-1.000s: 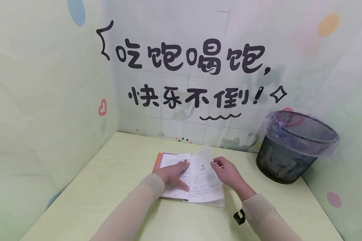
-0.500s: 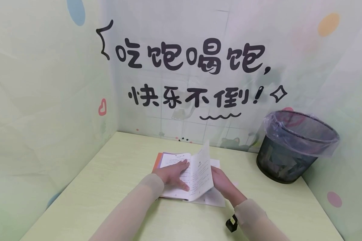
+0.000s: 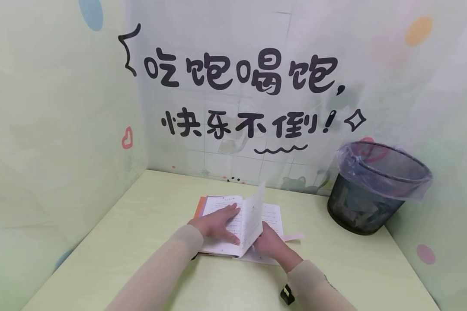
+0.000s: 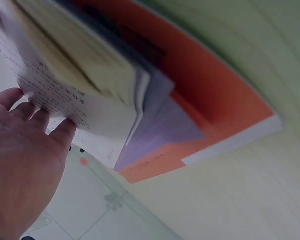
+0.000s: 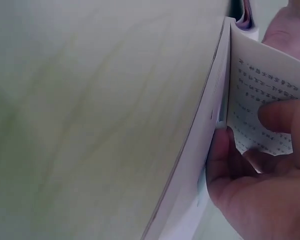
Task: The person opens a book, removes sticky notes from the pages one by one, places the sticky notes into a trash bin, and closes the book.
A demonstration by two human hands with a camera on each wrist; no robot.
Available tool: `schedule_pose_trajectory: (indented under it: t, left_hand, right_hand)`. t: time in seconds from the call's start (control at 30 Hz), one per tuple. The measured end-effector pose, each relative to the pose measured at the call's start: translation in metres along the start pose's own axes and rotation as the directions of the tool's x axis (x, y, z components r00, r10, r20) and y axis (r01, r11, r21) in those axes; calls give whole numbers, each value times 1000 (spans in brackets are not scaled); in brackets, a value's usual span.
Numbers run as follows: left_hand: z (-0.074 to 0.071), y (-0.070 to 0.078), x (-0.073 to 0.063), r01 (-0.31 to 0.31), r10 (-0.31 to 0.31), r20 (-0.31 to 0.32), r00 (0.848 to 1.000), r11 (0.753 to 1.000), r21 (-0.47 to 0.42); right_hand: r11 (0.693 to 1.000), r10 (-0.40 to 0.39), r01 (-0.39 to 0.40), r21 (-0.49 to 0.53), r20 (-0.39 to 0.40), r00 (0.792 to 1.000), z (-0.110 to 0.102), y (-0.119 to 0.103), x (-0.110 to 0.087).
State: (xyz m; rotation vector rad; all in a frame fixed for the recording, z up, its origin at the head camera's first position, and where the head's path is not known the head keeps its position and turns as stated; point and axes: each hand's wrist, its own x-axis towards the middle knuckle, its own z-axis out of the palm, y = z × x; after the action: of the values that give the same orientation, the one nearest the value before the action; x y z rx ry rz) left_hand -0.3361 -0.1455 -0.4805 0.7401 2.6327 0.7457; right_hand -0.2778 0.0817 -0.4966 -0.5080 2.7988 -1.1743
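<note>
An open book [image 3: 223, 248] with printed pages lies on the table, its orange and purple cover edges showing at the left. My left hand [image 3: 217, 224] rests spread on the left page near the gutter, thumb and fingers apart. A page [image 3: 253, 222] stands upright at the spine. Behind it, on its right side, is my right hand [image 3: 270, 242], its fingers partly hidden in the head view. In the right wrist view the thumb [image 5: 277, 117] lies against the printed page, and the other fingers [image 5: 222, 155] reach down towards the gutter. A pink strip [image 3: 293, 236] sticks out past the book's right edge.
A black mesh waste bin [image 3: 363, 207] with a clear purplish liner stands at the table's right back. The pale table [image 3: 155, 190] meets a printed back wall [image 3: 202, 164], with side walls left and right.
My right hand has moved left, tilting the page from nearly flat on the right to upright. The pink strip has come into sight. My left hand stays on the left page.
</note>
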Motion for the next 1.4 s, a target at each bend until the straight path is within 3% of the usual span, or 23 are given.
schedule_pose_trajectory:
  t: [0.33, 0.57, 0.63, 0.9, 1.13, 1.27, 1.4]
  left_hand:
    - [-11, -17, -17, 42, -43, -26, 999, 999, -10]
    - [-25, -42, -35, 174, -174, 0, 985, 985, -21]
    - [-28, -49, -41, 179, -179, -2, 984, 984, -16]
    - [-39, -65, -50, 34, -37, -37, 999, 997, -73]
    - [-51, -73, -51, 170, -168, -57, 984, 985, 32]
    - [-53, -67, -41, 136, -131, -126, 983, 990, 35]
    - [-44, -39, -29, 57, -55, -129, 990, 998, 12]
  right_hand:
    - [986, 12, -10, -164, 10, 1000, 8, -11, 3]
    - [969, 80, -65, -240, 53, 995, 10, -18, 7]
    - [967, 94, -76, -242, 65, 993, 12, -18, 9]
    - [958, 107, -75, -278, 102, 989, 14, -27, 7]
    - [944, 102, -66, -323, 96, 990, 18, -38, 5]
    - [934, 112, -73, -349, 94, 989, 19, -40, 8]
    - [927, 109, -68, -368, 93, 990, 20, -38, 10]
